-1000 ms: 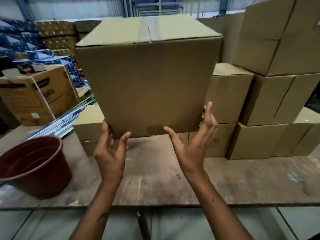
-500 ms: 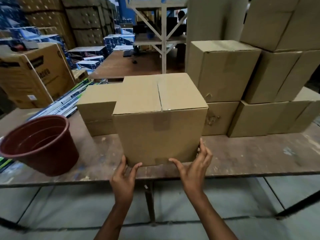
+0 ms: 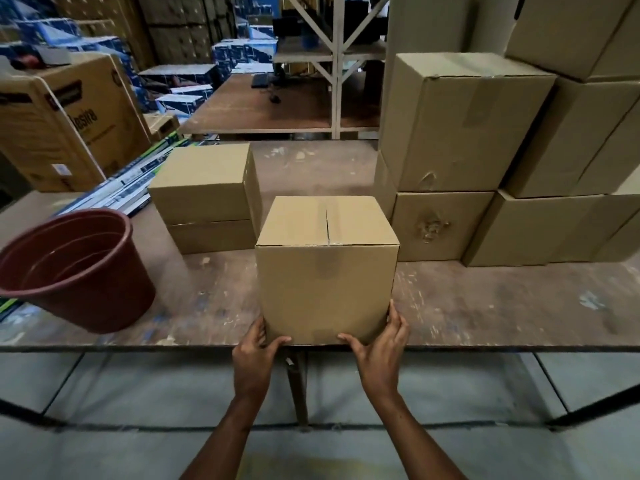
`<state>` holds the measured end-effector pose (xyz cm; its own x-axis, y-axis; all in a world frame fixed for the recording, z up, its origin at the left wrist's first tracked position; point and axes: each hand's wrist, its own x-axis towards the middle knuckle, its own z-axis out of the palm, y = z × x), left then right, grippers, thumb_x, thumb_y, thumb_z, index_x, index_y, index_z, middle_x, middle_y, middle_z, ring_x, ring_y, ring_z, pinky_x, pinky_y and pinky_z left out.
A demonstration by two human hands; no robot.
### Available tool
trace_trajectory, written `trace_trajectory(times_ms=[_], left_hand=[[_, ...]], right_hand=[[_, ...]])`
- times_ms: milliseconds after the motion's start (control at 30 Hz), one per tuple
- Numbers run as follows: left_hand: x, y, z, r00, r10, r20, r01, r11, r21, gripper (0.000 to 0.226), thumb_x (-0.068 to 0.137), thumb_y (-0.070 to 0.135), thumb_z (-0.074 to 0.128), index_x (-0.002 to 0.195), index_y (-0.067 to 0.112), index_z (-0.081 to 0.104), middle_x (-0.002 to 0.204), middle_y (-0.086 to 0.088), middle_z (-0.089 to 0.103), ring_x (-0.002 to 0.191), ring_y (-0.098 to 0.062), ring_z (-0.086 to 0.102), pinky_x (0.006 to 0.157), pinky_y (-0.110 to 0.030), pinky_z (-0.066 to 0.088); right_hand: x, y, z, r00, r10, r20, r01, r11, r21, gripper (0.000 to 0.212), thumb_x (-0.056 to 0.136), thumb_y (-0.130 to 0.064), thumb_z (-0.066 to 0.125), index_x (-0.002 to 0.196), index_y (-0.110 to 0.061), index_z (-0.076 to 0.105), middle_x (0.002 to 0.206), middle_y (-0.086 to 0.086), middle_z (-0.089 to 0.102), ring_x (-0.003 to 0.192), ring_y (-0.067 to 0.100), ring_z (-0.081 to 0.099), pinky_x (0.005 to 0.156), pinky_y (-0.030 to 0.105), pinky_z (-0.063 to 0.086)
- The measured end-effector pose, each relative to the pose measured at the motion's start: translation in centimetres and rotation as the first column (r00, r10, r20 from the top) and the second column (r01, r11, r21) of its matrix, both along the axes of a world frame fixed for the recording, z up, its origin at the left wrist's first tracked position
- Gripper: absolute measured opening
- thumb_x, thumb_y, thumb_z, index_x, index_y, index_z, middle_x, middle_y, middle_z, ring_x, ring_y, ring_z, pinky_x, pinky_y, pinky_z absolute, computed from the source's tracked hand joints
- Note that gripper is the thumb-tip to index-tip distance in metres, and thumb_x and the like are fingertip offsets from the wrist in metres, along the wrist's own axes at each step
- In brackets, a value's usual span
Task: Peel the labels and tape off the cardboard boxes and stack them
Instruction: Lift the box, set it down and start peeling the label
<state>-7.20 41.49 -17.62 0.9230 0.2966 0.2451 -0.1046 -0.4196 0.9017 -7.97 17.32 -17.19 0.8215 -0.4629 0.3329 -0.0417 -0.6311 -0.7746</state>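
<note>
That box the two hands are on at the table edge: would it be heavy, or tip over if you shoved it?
Probably light: the left hand and right hand hold the box only by its bottom corners. Its flat faces look stiff. It sits flat on the table, about as wide as tall, so a low push likely slides it.

A worn brown wooden bench, scuffed and flecked with pale paint, is spanning the view on dark metal legs; a plain closed cardboard box is sitting upright at its near edge, flaps meeting in a centre seam; a dark red plastic bucket is lying tilted on the bench to the left, mouth facing up and left; behind and left of the box, two flatter cardboard boxes are resting one on the other; to the right, a stack of larger cardboard boxes is standing against the far side; long printed flat cartons are lying at the far left corner.
</note>
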Motion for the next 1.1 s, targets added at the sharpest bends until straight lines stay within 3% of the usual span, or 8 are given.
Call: trace_trajectory(times_ms=[400,533,700,800,867,933,1033,1100], left_hand=[[3.0,-1.0,-1.5,0.989,0.048,-0.139,-0.059,0.995,-0.077,0.070,0.073,0.016,0.099,0.135,0.016,0.065,0.121,0.003,0.078,0.111,-0.006,0.075,0.100,-0.031,0.062],[3.7,-1.4,-1.8,0.990,0.057,-0.127,-0.060,0.998,-0.015,0.068,0.073,0.011,0.099,0.131,0.013,0.063,0.121,0.002,0.075,0.110,-0.008,0.073,0.095,-0.015,0.057],[3.6,-1.9,-2.0,0.990,0.097,-0.104,-0.095,0.995,0.019,0.066,0.074,0.011,0.098,0.127,0.020,0.061,0.116,0.005,0.071,0.104,0.009,0.066,0.093,-0.028,0.060],[3.6,-2.1,-1.5,0.988,0.104,-0.117,-0.101,0.994,0.027,0.075,0.073,0.024,0.101,0.135,0.020,0.058,0.125,0.004,0.069,0.107,-0.001,0.064,0.098,-0.044,0.061],[3.4,-2.5,-0.3,0.992,0.054,-0.112,-0.057,0.998,-0.025,0.090,0.075,0.048,0.098,0.147,0.025,0.051,0.139,0.004,0.065,0.125,-0.008,0.064,0.102,-0.041,0.061],[3.0,-3.4,2.1,0.999,0.048,-0.015,-0.049,0.997,-0.054,0.095,0.084,0.062,0.085,0.158,0.024,0.040,0.151,0.001,0.057,0.139,-0.012,0.058,0.108,-0.035,0.056],[3.3,-4.7,7.4,0.969,0.140,0.206,-0.133,0.990,-0.048,0.086,0.096,0.053,0.070,0.165,0.019,0.032,0.164,-0.001,0.043,0.152,-0.012,0.044,0.121,-0.026,0.042],[4.6,-5.2,10.9,0.940,0.178,0.291,-0.195,0.980,0.033,0.069,0.104,0.048,0.062,0.162,0.018,0.039,0.164,0.000,0.043,0.152,-0.012,0.042,0.120,-0.025,0.041]], right_hand=[[3.7,-1.0,-2.9,0.992,0.096,-0.076,-0.102,0.992,-0.072,0.102,0.087,-0.035,0.089,0.161,-0.001,0.028,0.150,0.016,0.036,0.140,0.035,0.045,0.119,0.058,0.045],[4.6,-2.2,-4.0,0.978,0.172,-0.115,-0.177,0.983,-0.042,0.098,0.089,-0.030,0.087,0.161,-0.006,0.026,0.153,0.015,0.036,0.141,0.035,0.047,0.117,0.056,0.046],[4.7,-3.9,-4.1,0.945,0.302,-0.122,-0.293,0.952,0.089,0.097,0.088,-0.020,0.088,0.162,-0.019,0.025,0.151,0.008,0.045,0.140,0.025,0.049,0.117,0.046,0.048],[4.7,-4.3,-3.0,0.939,0.327,-0.108,-0.312,0.940,0.139,0.078,0.096,-0.017,0.077,0.158,-0.024,0.030,0.145,0.002,0.049,0.132,0.022,0.056,0.112,0.043,0.053],[4.5,-4.5,-1.6,0.943,0.326,-0.062,-0.314,0.937,0.153,0.059,0.103,-0.013,0.060,0.154,-0.027,0.036,0.144,-0.003,0.047,0.133,0.023,0.057,0.114,0.041,0.051],[4.3,-4.6,0.5,0.953,0.304,0.018,-0.299,0.923,0.244,0.048,0.103,-0.017,0.045,0.149,-0.029,0.043,0.146,-0.002,0.049,0.135,0.019,0.055,0.115,0.040,0.048],[5.2,-4.7,5.3,0.964,0.228,0.139,-0.264,0.897,0.355,0.049,0.108,-0.037,0.038,0.153,-0.022,0.048,0.148,0.001,0.053,0.137,0.013,0.053,0.114,0.035,0.045],[6.1,-4.7,9.2,0.957,0.197,0.211,-0.263,0.899,0.349,0.052,0.110,-0.047,0.035,0.153,-0.023,0.050,0.147,0.000,0.055,0.137,0.012,0.053,0.111,0.030,0.043]])
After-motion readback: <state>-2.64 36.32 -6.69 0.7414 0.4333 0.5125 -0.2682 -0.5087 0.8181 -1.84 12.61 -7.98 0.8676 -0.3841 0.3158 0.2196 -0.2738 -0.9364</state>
